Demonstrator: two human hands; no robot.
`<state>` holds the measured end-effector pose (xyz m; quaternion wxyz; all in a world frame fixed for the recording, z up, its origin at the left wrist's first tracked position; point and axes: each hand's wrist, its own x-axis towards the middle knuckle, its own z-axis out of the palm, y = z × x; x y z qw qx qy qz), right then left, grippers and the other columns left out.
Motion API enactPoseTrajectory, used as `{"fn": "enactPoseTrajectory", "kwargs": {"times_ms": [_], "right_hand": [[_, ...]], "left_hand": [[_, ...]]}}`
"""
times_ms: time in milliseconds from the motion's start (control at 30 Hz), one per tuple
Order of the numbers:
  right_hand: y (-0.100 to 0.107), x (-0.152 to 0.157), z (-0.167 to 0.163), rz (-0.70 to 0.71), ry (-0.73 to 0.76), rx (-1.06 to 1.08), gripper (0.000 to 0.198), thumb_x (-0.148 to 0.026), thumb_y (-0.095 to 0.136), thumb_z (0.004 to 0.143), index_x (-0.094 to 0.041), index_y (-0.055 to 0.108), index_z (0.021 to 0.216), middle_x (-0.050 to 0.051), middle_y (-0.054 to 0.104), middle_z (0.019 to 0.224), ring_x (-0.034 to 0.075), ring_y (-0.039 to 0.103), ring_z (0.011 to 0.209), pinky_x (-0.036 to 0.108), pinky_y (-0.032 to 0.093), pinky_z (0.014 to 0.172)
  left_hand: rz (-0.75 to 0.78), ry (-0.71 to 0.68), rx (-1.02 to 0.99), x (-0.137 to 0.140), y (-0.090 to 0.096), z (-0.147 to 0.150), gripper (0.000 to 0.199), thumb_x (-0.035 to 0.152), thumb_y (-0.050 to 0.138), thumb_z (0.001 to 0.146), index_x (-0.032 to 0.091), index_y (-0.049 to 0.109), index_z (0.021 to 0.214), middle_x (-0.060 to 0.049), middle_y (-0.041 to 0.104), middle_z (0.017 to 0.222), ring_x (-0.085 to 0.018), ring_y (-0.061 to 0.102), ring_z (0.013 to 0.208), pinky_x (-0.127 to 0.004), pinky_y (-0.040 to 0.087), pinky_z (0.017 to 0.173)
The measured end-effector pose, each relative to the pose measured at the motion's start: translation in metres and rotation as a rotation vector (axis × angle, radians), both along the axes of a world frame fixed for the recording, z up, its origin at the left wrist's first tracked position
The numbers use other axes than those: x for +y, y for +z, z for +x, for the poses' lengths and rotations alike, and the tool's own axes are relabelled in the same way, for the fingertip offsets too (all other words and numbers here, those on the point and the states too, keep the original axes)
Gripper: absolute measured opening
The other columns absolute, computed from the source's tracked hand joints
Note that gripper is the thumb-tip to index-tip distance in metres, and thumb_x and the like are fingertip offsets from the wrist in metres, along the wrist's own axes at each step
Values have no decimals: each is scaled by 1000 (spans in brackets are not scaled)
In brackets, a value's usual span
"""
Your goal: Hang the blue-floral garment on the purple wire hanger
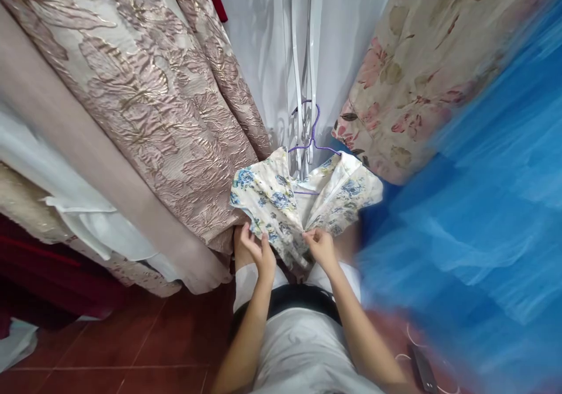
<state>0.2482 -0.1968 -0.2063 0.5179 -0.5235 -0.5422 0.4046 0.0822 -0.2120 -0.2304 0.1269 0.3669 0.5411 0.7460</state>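
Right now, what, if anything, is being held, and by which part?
The right hand pinches the white, blue-flowered cloth garment at its V-neckline's base; whether the left hand grips it is unclear.

Garment (273, 199) is printed with blue flowers and touches of green on cream. Hanger (317, 119) is coloured purple. Brocade (175, 113) is patterned with dusty-pink and gold florals. Beige drape (417, 84) is printed with pink blooms, olive leaves. White is seen on hanging cloth (261, 48), bright blue on gauzy fabric (465, 236), red-brown on floor tiles (144, 335).
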Motion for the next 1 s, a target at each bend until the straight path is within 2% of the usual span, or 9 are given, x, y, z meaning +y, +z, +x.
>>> {"fn": "enactPoseTrajectory", "kwargs": {"times_ms": [67,100,167,233,400,567,700,867,1000], "right_hand": [[3,-2,-1,-19,13,20,38,-51,68,77,-19,58,59,3,63,54,16,54,51,27,40,53],[5,-3,-2,-28,27,30,40,-52,68,77,-19,57,57,3,61,53,15,53,49,27,39,53],[10,-6,-3,-36,70,56,41,-53,69,78,-19,58,57,3,61,52,14,50,48,27,38,52],[16,-10,-5,-34,106,91,42,-54,70,78,-18,61,59,3,62,53,14,50,48,26,38,52],[30,-24,-6,-68,133,225,43,-56,71,76,-19,60,58,1,58,49,12,43,43,25,31,45],[43,-28,-9,-65,95,406,41,-49,72,74,-18,57,52,-3,48,41,7,30,37,23,21,42],[80,-9,-12,34,49,488,32,-44,71,75,-17,63,60,-2,54,46,7,30,37,24,21,40],[137,26,-13,188,24,365,30,-39,69,78,-18,61,58,0,60,49,7,34,37,24,24,39],[156,43,-10,266,4,321,34,-37,65,82,-18,59,55,-1,55,44,7,32,36,24,25,40]], "left_hand": [[81,36,221,-5,-1,1,47,28,63,89,20,50,134,-16,51,144,-28,47,139,-44,35,120],[70,-34,324,-6,-2,4,40,27,63,89,20,54,128,-15,57,135,-28,52,132,-45,38,117],[-13,-270,493,-6,-3,13,29,22,62,88,21,61,116,-12,67,116,-27,62,117,-44,47,108],[-104,-427,561,-3,-3,25,27,16,61,85,21,64,111,-10,71,108,-25,67,107,-39,52,98],[-213,-395,476,-3,6,45,8,21,60,88,21,64,95,-4,73,88,-20,70,85,-30,53,80],[-212,-423,508,-17,6,45,4,21,61,87,21,62,83,-3,71,79,-18,69,77,-29,52,76],[-219,-501,572,-27,0,52,9,17,60,85,21,59,77,-3,69,76,-19,68,74,-29,52,74],[-232,-610,626,-30,4,62,8,16,60,87,21,58,81,-4,70,81,-20,68,77,-31,52,75],[-290,-654,702,-26,3,68,10,14,59,86,21,57,80,-4,69,81,-20,68,77,-31,52,74]]}}
